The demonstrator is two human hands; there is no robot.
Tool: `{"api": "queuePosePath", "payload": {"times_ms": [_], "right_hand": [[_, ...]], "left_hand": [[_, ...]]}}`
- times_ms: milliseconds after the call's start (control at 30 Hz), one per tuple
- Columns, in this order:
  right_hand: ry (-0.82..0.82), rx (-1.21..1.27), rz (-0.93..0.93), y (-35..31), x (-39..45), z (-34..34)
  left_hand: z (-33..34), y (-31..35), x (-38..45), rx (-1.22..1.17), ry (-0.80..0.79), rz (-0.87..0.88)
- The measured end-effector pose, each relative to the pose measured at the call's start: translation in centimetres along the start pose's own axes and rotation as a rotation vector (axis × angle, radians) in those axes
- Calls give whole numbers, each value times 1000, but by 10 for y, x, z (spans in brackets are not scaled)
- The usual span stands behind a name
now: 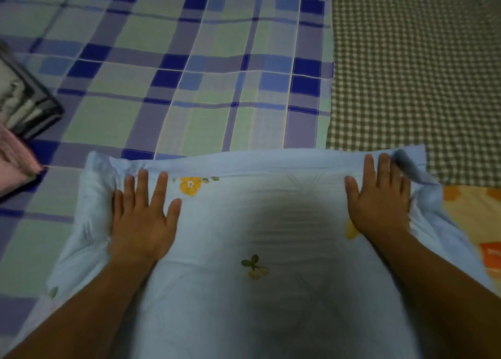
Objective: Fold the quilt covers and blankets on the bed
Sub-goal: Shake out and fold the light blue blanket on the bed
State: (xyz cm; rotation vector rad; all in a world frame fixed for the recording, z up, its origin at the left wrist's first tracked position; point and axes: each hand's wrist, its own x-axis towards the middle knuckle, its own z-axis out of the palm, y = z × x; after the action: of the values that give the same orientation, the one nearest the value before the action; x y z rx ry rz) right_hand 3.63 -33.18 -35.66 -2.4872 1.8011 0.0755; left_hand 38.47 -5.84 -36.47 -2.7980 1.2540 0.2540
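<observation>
A folded pale blue floral quilt cover is spread across the lower centre of the frame, on a blue plaid sheet. It is pressed flat by the left hand and right hand, fingers straight and spread, nothing gripped.

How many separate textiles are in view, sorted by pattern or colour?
Floral pale blue quilt: 1
Blue-green plaid sheet: 1
Green-white gingham cloth: 1
Orange-yellow print fabric: 1
Pink cloth: 1
Total: 5
</observation>
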Motion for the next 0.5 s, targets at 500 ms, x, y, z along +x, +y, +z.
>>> {"api": "queuePosePath", "payload": {"times_ms": [500], "right_hand": [[-47, 237, -394, -126, -245, -78]], "left_hand": [[-47, 100, -241, -49, -117, 249]]}}
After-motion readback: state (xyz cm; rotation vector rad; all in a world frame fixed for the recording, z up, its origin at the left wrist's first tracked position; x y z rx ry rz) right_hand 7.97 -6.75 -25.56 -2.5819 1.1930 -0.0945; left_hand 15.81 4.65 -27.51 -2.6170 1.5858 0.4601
